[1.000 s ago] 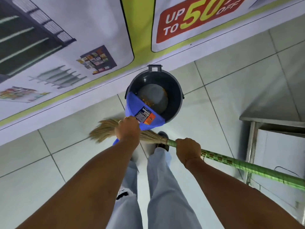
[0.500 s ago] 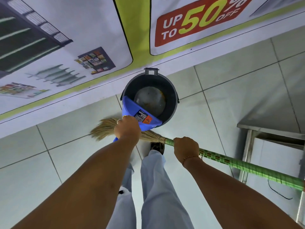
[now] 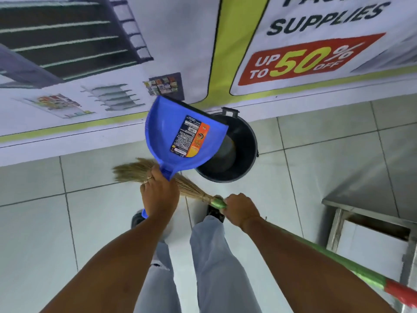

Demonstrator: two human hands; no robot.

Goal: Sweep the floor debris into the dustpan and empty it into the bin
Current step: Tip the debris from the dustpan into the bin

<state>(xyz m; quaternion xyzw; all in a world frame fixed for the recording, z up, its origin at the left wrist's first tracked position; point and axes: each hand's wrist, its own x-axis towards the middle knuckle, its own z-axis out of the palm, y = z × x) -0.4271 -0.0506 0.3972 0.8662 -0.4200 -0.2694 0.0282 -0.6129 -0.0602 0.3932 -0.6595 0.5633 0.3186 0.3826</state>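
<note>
The left hand has its fingers wrapped tight around the handle of a blue plastic dustpan, which is raised with its underside and a dark and orange printed label turned toward the camera. The pan's wide mouth points up toward the wall, and its right edge overlaps the near-left rim of a round black plastic bin that stands on the floor against the base of the wall. The inside of the pan is turned away, so whether anything lies in it cannot be told. The bin's inside shows a dull grey bottom; its contents are too blurred to make out.

The right hand is closed in a fist around the green-wrapped stick of a straw-bristled broom, close to where the bristles are bound. The stick runs down to the right past the forearm and ends in a red section at the frame's edge. The bristles fan out to the left, passing behind the left hand and under the dustpan handle, hanging above the pale grey tiled floor.

Below the hands are the person's legs in light jeans, with dark shoes on the tiles, just short of the bin. To the right, well apart from the bin, stands a stainless steel cabinet with a white panel. Along the wall behind the bin hangs a large printed banner showing shelving pictures, the word "SUPPLIES" and a red "UP TO 50% OFF" badge.
</note>
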